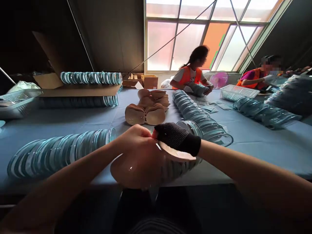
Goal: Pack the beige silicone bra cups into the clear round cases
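The beige silicone pad (131,170) sits at the near edge of the blue table (255,136), pinched at its top rim between both hands. The bare left hand (135,138) closes its fingers on the rim; the right hand (175,136), in a black dotted glove, grips it just beside, the two touching. A row of clear round lids (58,152) lies to the left, stacked beige pads (146,112) farther back. Two people in orange vests work across the table.
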Available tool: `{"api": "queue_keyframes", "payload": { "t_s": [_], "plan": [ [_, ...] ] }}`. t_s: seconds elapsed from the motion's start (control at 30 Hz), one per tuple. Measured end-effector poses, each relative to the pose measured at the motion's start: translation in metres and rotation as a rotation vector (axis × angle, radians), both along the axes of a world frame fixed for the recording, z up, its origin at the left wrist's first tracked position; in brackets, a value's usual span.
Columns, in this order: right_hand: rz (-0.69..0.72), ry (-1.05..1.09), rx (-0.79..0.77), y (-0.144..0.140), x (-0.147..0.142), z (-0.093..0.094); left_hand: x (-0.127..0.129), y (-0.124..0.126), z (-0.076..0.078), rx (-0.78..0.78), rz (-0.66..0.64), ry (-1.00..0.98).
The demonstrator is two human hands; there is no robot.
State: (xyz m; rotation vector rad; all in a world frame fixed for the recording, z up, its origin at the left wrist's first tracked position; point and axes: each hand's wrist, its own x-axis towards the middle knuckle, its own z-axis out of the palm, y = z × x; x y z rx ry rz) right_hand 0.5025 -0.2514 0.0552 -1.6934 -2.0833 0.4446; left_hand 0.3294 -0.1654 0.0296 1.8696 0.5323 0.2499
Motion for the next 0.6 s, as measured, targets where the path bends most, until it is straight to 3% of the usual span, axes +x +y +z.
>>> {"api": "queue_keyframes", "payload": {
  "t_s": [0.13,0.27,0.37,0.47,0.6],
  "plan": [
    [0.207,0.102,-0.082,-0.001,0.018,-0.003,-0.007,-0.003,0.012,0.045,0.005,0.034],
    [0.222,0.185,-0.172,-0.003,0.023,-0.008,-0.009,-0.001,0.018,-0.008,-0.006,0.012],
    [0.183,0.258,-0.131,-0.006,0.022,-0.008,-0.005,0.006,0.012,-0.034,-0.093,-0.044],
    [0.21,0.159,-0.031,-0.013,0.023,-0.005,-0.001,0.01,0.003,-0.153,-0.234,-0.028],
    [0.263,0.064,0.003,-0.017,0.022,-0.01,0.0,0.012,-0.003,-0.155,-0.243,0.019]
  ]
}}
